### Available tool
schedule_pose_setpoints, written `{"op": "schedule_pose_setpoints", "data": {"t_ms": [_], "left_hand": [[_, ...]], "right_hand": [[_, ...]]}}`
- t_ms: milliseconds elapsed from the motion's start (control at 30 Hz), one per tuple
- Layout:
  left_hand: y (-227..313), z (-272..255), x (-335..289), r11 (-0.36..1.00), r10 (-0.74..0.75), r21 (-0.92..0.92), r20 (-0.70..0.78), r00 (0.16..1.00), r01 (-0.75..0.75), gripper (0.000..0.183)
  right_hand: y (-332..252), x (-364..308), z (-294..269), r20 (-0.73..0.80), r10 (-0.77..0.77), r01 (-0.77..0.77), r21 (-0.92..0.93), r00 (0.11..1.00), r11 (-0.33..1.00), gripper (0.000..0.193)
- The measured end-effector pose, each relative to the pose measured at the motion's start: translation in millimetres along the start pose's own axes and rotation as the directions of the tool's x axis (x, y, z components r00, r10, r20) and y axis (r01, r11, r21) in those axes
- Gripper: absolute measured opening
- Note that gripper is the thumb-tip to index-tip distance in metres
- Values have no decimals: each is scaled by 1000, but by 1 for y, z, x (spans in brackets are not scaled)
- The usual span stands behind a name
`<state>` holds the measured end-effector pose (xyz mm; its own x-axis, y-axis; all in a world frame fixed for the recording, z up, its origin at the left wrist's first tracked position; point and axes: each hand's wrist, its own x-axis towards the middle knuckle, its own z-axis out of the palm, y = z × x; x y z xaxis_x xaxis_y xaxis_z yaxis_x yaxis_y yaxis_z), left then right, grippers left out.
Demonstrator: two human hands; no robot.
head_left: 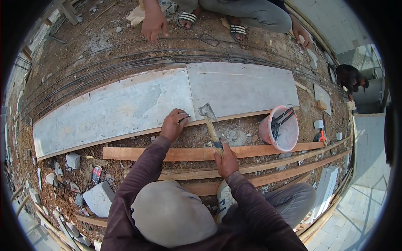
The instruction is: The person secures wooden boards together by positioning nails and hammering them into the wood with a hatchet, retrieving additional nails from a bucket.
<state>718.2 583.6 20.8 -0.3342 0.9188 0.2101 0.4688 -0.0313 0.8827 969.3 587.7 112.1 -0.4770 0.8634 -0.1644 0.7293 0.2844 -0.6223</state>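
My left hand (175, 124) is closed, pinching a nail (184, 119) above the near edge of a long grey-faced panel (125, 109). This panel meets a second grey panel (247, 85) at a seam just beyond my fingers. In my closed right hand (226, 160) is the handle of a hatchet (212, 133). Its flat, wedge-shaped metal head lies over the second panel's near edge, a short way right of my left hand. A pink bucket (268, 131) with dark tools in it stands to the right, against that panel's edge.
Several wooden strips (188, 154) lie on the rubble-strewn ground between me and the panels. Beyond run long thin steel bars (138, 55), where another person's hand (154, 25) hangs down. Grey block pieces (99, 198) lie at left; an orange-handled tool (322, 136) lies at right.
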Motion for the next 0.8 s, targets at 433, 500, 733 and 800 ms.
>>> {"op": "schedule_pose_setpoints", "data": {"t_ms": [433,500,733,800], "left_hand": [[5,11,-6,995,-9,97,-100,995,18,12],[4,11,-6,995,4,104,-105,994,7,12],[4,12,-8,993,20,116,-111,994,-7,13],[5,11,-5,994,25,110,-107,994,-13,12]], "right_hand": [[2,-4,-1,103,88,-95,60,991,994,37],[0,-4,-1,92,87,-94,79,992,992,36],[-3,4,9,32,-32,31,48,999,998,38],[-7,6,8,-29,-91,93,66,995,994,38]]}}
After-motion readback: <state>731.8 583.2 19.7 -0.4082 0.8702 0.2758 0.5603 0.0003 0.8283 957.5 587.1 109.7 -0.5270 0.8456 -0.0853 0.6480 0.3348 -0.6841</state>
